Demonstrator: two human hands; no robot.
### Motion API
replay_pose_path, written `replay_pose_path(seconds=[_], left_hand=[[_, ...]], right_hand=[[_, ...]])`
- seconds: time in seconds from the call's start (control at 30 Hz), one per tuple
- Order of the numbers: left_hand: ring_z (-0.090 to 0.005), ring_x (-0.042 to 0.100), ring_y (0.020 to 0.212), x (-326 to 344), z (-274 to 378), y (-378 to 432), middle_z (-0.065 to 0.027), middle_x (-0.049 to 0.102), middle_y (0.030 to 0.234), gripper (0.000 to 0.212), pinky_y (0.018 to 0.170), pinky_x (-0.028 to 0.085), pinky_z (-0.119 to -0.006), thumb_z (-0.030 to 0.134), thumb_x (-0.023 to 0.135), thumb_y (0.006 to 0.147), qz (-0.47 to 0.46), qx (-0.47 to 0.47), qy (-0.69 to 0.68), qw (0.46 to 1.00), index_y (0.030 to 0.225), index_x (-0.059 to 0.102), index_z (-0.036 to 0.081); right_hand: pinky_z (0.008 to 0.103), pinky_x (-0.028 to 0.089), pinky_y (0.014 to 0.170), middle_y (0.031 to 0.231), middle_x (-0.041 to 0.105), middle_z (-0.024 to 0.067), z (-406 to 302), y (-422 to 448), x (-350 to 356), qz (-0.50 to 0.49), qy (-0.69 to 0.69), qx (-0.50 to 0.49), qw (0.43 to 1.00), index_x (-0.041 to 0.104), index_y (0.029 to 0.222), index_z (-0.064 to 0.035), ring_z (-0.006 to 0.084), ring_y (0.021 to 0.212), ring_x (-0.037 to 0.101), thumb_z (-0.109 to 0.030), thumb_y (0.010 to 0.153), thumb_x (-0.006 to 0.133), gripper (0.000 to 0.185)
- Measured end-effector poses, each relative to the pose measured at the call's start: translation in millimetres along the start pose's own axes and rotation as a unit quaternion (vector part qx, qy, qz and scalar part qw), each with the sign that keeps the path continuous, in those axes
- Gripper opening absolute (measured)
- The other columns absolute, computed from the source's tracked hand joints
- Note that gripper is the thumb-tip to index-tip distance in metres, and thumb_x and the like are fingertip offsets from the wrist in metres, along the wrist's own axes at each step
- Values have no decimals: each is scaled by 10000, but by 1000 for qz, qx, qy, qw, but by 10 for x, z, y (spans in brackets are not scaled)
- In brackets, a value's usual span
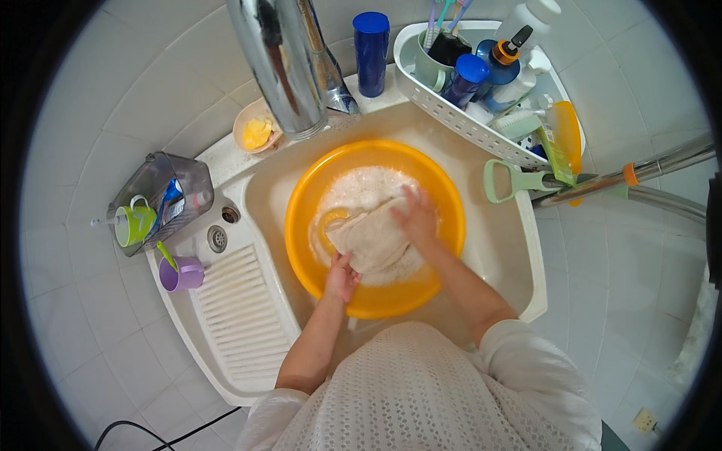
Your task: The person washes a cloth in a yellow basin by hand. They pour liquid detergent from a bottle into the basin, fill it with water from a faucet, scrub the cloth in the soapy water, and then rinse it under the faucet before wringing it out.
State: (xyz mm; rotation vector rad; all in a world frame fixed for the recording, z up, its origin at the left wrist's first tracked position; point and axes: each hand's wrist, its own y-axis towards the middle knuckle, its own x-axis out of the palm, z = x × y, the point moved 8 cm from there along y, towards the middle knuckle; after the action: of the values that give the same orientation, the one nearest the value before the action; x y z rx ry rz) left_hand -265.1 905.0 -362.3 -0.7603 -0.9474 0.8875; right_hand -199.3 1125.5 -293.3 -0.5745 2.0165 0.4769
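In a round yellow plastic basin (375, 307) of sudsy water lies a wet, off-white cloth (375, 237), partly folded over. My left hand (342, 277) grips the cloth's near left edge, with the fingers curled under it. My right hand (416, 217) is at the cloth's right side, fingers spread and somewhat blurred; whether it presses on the cloth or only hovers over it is unclear. White foam (366, 183) covers the water along the far side. The basin rests in a cream-coloured sink (502, 253).
A chrome faucet (282, 73) overhangs the basin's far left rim. A ribbed washboard (242, 315) is moulded into the sink's left side, with a purple mug (183, 273) beside it. A white basket (451, 115) of toiletries, a green handle (510, 180) and a soap dish (256, 129) line the edges.
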Motion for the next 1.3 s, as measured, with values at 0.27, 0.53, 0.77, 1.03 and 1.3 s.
replay_pose_path(seconds=[0.27,0.53,0.77,1.03,1.3], left_hand=[[-184,535,857,439,199,2,-14,562,939,408,745,446,-293,414,346,894,-347,27,-185,919,1160,469,130],[-221,499,1001,655,207,49,-43,538,1096,446,892,385,-356,439,321,892,-110,26,-132,985,1175,468,127],[-234,463,1072,718,-38,-158,-53,485,1198,512,947,341,-363,487,294,884,-71,-17,-112,991,1225,423,128],[-216,446,1103,583,43,-129,-73,466,1218,506,908,385,-383,484,318,873,-80,44,-132,987,1255,393,160],[-225,521,998,640,285,-8,-77,548,1089,366,900,392,-352,338,439,859,-205,112,112,966,1117,500,86]], right_hand=[[342,471,641,872,595,119,-1575,-856,41,-188,332,-109,918,534,985,-136,259,739,592,-192,711,626,295],[426,445,626,742,589,169,-787,-542,220,-134,299,198,924,493,930,-148,351,706,575,-273,821,489,166],[345,442,696,923,584,126,-845,-645,-88,7,202,282,938,513,950,-96,238,838,565,-194,815,484,169],[344,427,743,869,586,144,-1022,-375,135,-226,155,35,961,502,1069,-88,249,823,566,-239,843,454,276],[373,426,770,804,606,139,-1127,-499,22,-21,274,-71,959,521,1040,-127,318,820,573,-260,834,458,253]])
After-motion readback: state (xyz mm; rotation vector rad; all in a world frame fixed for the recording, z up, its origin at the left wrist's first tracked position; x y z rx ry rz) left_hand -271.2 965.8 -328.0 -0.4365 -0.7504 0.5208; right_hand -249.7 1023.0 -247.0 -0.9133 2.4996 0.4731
